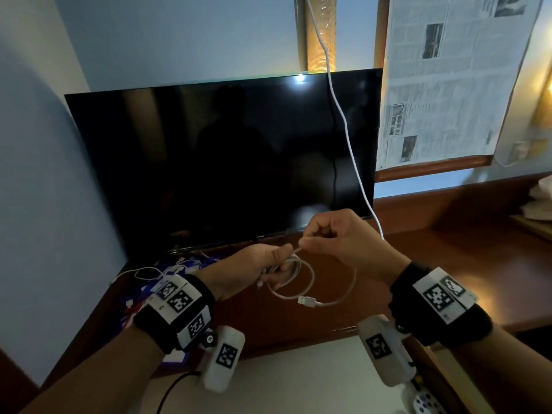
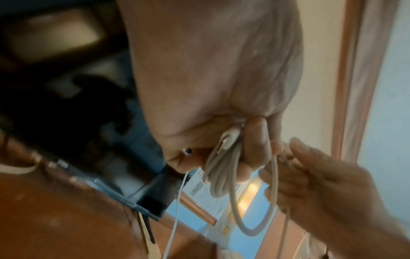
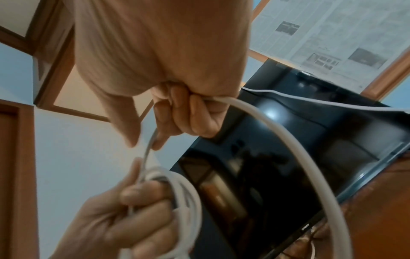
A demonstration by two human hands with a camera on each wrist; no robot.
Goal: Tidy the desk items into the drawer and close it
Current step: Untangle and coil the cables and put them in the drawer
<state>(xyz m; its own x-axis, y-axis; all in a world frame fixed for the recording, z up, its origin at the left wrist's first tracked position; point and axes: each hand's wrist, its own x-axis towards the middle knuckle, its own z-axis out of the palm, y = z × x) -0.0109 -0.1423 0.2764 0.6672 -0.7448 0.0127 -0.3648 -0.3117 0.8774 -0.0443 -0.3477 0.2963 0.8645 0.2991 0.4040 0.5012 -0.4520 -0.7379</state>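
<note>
At the lower centre of the head view, the left hand [image 1: 254, 270] grips a bundle of loops of the white cable [image 1: 301, 282], and the right hand [image 1: 337, 240], just beside it, pinches the strand leading into the bundle. The USB plug [image 1: 306, 301] hangs free below the loops. A long white run rises from behind the right hand to the top centre of the frame, across the dark screen [image 1: 221, 156]; whether it belongs to the same cable cannot be confirmed. Likely risks: the loops spring apart if the left grip loosens; the hanging plug snags; a pull on the raised run drags on whatever holds it above. The brown wooden counter [image 1: 448, 264] fills the lower right; more white cables [image 1: 149, 271] lie at lower left. A newspaper [image 1: 442, 79] covers the window at upper right. No drawer can be identified.
</note>
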